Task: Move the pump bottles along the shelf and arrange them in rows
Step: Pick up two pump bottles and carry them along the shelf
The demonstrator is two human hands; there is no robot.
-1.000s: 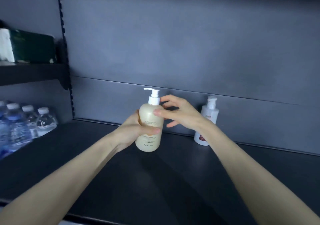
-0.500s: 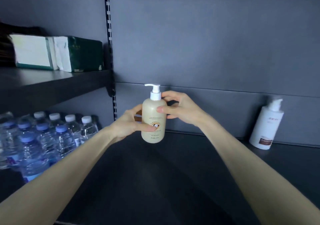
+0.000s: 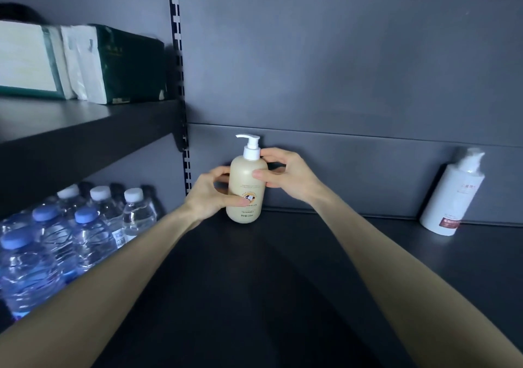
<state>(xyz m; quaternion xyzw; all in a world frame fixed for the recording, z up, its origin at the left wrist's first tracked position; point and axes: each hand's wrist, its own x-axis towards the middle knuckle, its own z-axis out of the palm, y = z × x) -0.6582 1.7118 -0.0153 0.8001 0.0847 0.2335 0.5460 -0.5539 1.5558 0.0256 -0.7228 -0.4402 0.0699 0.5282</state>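
Observation:
A beige pump bottle [image 3: 246, 189] with a white pump head stands upright near the back wall of the dark shelf [image 3: 283, 282], toward the shelf's left end. My left hand [image 3: 210, 195] grips its lower body from the left, thumb across the label. My right hand [image 3: 285, 175] holds its shoulder from the right, thumb on the front. A white pump bottle [image 3: 450, 195] stands at the back right, leaning slightly, well apart from both hands.
Several shrink-wrapped water bottles [image 3: 70, 231] fill the neighbouring bay at the left. Above them a shelf [image 3: 85, 130] carries green and white packs [image 3: 82, 64]. A slotted upright rail [image 3: 179, 84] divides the bays. The grey back wall is close behind the beige bottle.
The beige bottle has travelled left along the shelf in both hands, away from the white bottle, and now sits lower, at the shelf surface by the back wall.

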